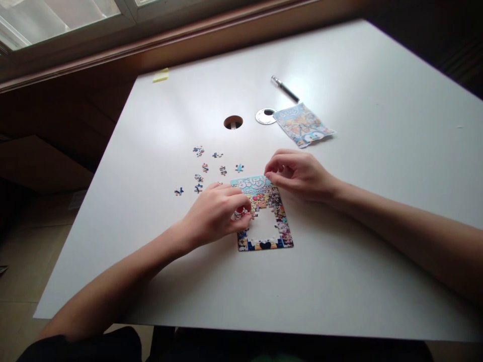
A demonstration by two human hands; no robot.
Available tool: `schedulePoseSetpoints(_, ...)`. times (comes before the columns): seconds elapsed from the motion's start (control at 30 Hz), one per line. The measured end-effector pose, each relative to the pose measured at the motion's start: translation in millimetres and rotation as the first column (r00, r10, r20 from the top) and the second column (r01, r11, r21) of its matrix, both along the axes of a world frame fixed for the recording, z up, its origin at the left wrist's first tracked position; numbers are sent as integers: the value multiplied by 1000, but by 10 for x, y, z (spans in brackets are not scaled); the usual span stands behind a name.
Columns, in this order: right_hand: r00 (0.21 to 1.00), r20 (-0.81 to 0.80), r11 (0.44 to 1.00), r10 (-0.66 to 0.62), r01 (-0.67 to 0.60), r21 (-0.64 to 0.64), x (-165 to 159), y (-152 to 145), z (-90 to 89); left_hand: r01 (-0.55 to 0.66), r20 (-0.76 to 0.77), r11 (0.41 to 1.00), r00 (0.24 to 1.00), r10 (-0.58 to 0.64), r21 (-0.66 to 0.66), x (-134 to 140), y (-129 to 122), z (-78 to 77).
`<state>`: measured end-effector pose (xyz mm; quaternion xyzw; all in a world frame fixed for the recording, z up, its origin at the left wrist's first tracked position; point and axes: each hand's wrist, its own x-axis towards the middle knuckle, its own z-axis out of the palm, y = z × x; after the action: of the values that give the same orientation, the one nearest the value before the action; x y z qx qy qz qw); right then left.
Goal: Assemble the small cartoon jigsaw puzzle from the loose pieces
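A partly filled jigsaw puzzle (286, 226) lies flat on the white table, its light-blue title strip along the far edge and a bare white gap in the middle. My left hand (217, 211) covers the puzzle's left side, thumb and forefinger curled together at the edge of the gap; anything between the tips is hidden. At the far right corner of the puzzle, the fingertips of my right hand (302, 173) are pinched together, and what they grip cannot be made out. Several loose puzzle pieces (198, 177) lie beyond my left hand, with a light-blue piece (239, 168) nearest the puzzle.
Farther back on the table (339, 281) are a printed packet (304, 124), a dark pen (286, 89) and a round metal cover (265, 116). A round cable hole (233, 122) opens beside the cover. Yellow tape (161, 75) sticks to the far left corner, near the window.
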<state>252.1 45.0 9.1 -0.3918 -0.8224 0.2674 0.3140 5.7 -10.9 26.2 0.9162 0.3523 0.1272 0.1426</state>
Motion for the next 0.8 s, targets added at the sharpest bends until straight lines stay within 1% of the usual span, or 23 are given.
schedulePoseSetpoints(0.07,996,-5,995,88,-88,40,-9,-25,29,-35,13,999,999,35,16,5,-14,-12)
schedulePoseSetpoints(0.17,961,12,960,275,-275,57,-58,-92,88,-105,78,994,992,102,31,10,-33,0)
schedulePoseSetpoints(0.23,945,35,944,326,-327,48,-103,-143,115,-141,132,990,982,136,32,26,-50,9)
schedulePoseSetpoints(0.3,947,47,946,319,-321,37,-141,-183,123,-155,172,987,974,148,33,45,-69,10)
schedulePoseSetpoints(0.43,963,55,965,262,-263,11,-162,-217,113,-174,207,983,965,159,57,67,-89,-16)
schedulePoseSetpoints(0.53,961,63,963,268,-269,5,-153,-217,114,-172,211,981,966,150,92,65,-86,-41)
schedulePoseSetpoints(0.8,951,82,948,299,-306,89,-155,-225,92,-156,175,979,976,133,128,64,-87,-57)
